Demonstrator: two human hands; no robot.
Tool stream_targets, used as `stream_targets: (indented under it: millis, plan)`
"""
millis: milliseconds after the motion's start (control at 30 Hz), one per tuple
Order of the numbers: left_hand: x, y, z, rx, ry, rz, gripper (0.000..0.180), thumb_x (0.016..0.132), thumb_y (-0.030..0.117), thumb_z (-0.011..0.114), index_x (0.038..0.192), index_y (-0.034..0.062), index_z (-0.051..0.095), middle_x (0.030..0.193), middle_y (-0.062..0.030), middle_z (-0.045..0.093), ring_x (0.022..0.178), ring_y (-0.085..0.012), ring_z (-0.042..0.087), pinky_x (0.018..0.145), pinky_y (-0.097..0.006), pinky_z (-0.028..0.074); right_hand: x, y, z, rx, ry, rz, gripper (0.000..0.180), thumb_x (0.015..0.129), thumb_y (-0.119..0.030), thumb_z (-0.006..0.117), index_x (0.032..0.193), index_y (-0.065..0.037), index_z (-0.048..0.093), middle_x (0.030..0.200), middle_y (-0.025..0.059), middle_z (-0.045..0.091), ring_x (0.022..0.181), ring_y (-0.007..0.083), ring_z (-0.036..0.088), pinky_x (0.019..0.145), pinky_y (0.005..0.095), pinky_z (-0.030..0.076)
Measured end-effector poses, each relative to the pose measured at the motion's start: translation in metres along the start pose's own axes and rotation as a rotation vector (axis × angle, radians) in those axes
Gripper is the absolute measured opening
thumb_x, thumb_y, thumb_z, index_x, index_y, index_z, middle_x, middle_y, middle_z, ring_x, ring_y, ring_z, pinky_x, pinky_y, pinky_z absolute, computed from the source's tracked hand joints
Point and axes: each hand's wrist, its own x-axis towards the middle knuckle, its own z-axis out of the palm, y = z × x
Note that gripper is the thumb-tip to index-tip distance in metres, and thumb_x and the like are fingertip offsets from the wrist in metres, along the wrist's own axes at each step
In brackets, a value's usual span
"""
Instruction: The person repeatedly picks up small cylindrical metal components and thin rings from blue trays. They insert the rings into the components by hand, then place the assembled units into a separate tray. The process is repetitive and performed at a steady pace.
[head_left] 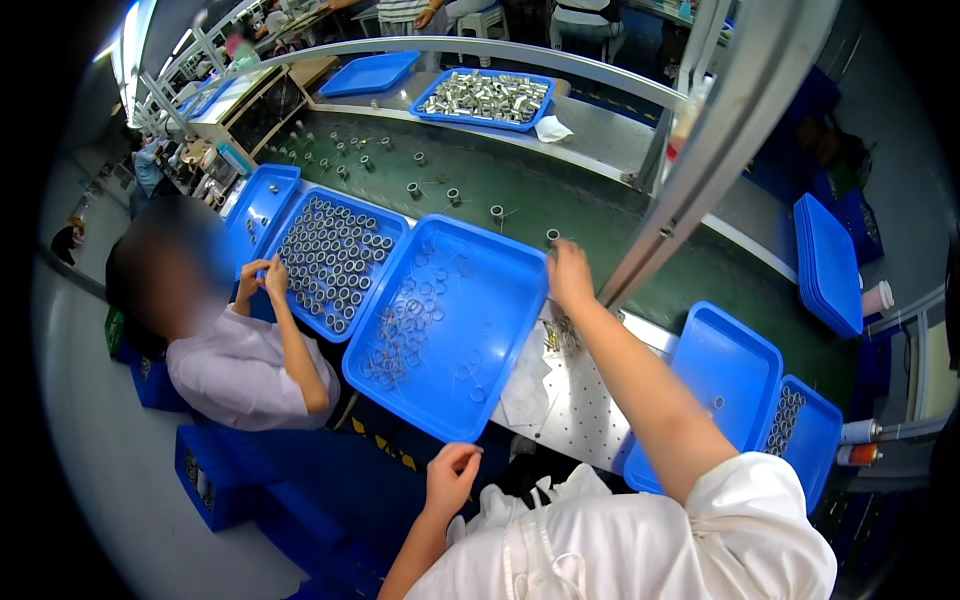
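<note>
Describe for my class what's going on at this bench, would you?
The person's right hand reaches over the green surface, fingertips at a small metal ring. Their left hand is by the near edge of a large blue tray holding loose wire loops; whether it grips anything is unclear. To the left, a co-worker has both hands together beside many metal rings.

A green conveyor belt (pixel 550 185) carries short metal cylinders (pixel 497 212) standing spaced apart, thin wires sticking out from some. On its near side, a perforated metal worktop (pixel 588 405) bears a thin whitish sheet (pixel 525 390) and a pile of tiny metal pieces (pixel 562 335), between blue trays (pixel 490 285). Beyond the belt, a grey ledge (pixel 612 135) holds a shallow tray (pixel 370 72), a fuller tray (pixel 470 120) and crumpled white paper (pixel 551 129).
</note>
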Motion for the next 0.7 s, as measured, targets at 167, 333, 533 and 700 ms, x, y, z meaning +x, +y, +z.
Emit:
stream_targets:
  millis: [167,333,533,700]
  plan:
    - [-0.017,-0.011,-0.026,-0.031,0.035,-0.084,0.008,0.080,0.002,0.062,0.087,0.0003,0.065,0.087,-0.0078,0.063,0.072,-0.0131,0.062,0.064,-0.023,0.049,0.051,0.013,0.051,-0.444,-0.084,0.113,0.018,0.076,-0.017,0.064,0.091,-0.006,0.065,0.097,0.0116,0.056,0.094,0.0283,0.053,0.080,0.0389,0.046]
    - [-0.013,-0.006,-0.034,-0.077,-0.037,-0.108,0.010,0.082,0.002,0.060,0.091,-0.0010,0.064,0.090,-0.0083,0.062,0.076,-0.0134,0.062,0.068,-0.023,0.050,0.069,0.040,0.057,-0.601,-0.081,0.128,0.018,0.076,-0.018,0.055,0.075,-0.007,0.070,0.091,0.0106,0.059,0.087,0.0291,0.057,0.074,0.0407,0.048]
    - [0.012,0.021,-0.029,-0.272,-0.117,-0.058,0.014,0.087,0.003,0.057,0.099,-0.0031,0.060,0.096,-0.0080,0.060,0.086,-0.0132,0.061,0.078,-0.025,0.050,0.021,-0.040,0.011,0.336,-0.005,-0.001,0.012,0.080,-0.013,0.065,0.079,-0.001,0.063,0.075,0.0088,0.056,0.064,0.0181,0.054,0.059,0.0293,0.044]
    - [0.039,0.076,-0.019,-0.618,-0.129,0.002,0.018,0.089,0.007,0.056,0.104,-0.0028,0.056,0.101,-0.0083,0.060,0.090,-0.0142,0.059,0.083,-0.028,0.048,-0.087,-0.117,-0.098,0.634,-0.330,-0.007,0.003,0.082,-0.002,0.061,0.084,0.000,0.060,0.076,0.0024,0.057,0.067,0.0079,0.052,0.062,0.0215,0.042]
